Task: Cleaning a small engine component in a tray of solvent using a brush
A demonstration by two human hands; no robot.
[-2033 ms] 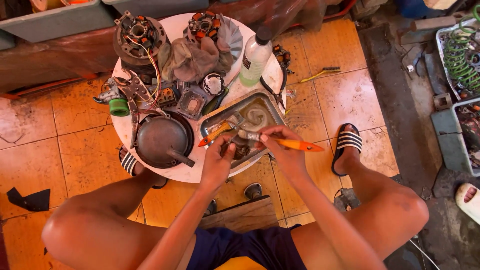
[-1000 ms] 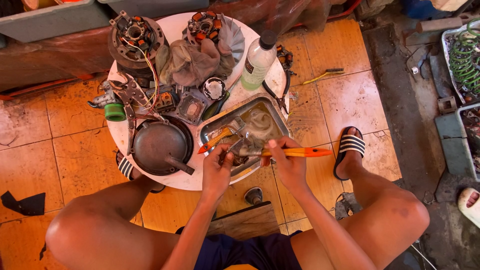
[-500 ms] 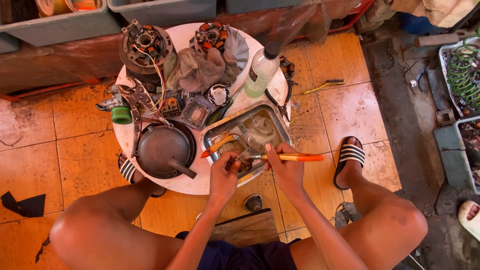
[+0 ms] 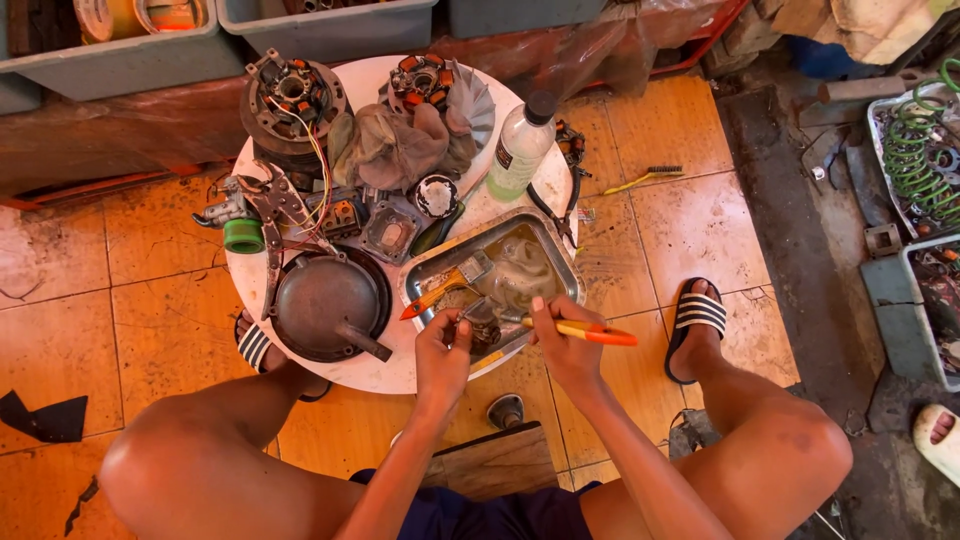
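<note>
- One small dark metal part sits pinched in the left hand, held over the near edge of the steel tray; it lies just ahead of both hands, between them.
- Left hand: fingers closed on that part, palm down, right at the tray rim.
- Right hand: closed around an orange-handled brush. Brush long axis runs roughly left-right; handle end sticks out to the right past the tray, working end points left at the part.
- Nearer hand is the left, which already touches the part; the right reaches it only via the brush tip. Contact between tip and part is too small to tell.
- Tray: one, rectangular, tilted diagonally on the round white table, cloudy liquid inside, near-right quadrant.
- Second orange brush: one, lying in the tray, axis diagonal, bristle head up-right, handle toward the table centre.
- Brushes in all: two orange ones, plus one yellow wire brush on the floor, well apart to the right.
- Dark round pan: one, just left of the tray.
- Clear bottle: one, dark cap, beyond the tray.
- Stator coils: two visible at the table's far side, a grey rag between them.
- Sandalled feet: two, either side of the table.
</note>
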